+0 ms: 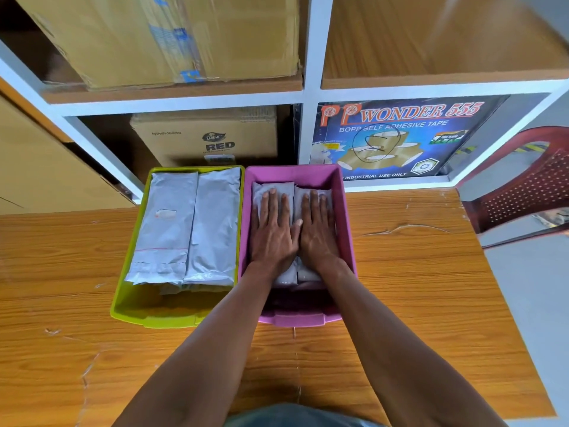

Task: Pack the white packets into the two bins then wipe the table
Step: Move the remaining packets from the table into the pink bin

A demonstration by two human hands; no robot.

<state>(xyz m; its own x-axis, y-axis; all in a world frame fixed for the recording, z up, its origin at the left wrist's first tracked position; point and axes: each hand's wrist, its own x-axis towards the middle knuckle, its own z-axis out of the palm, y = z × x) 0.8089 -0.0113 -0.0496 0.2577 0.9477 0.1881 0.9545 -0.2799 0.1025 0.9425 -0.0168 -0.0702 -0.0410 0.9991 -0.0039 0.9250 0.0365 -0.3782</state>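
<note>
Hands lie flat side by side inside the pink bin (346,217): the left hand (272,231) and right hand (318,229), fingers straight and thumbs touching, press down on the white packets (286,277) stacked there. Just left, touching it, the green bin (129,306) holds more white packets (184,223). Both bins sit on the wooden table (431,303).

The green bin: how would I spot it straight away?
On the wooden table, two plastic bins sit side by side before the white shelving. The green bin is on the left, holding white packets; unlike the pink bin, no hands press into it.
</note>
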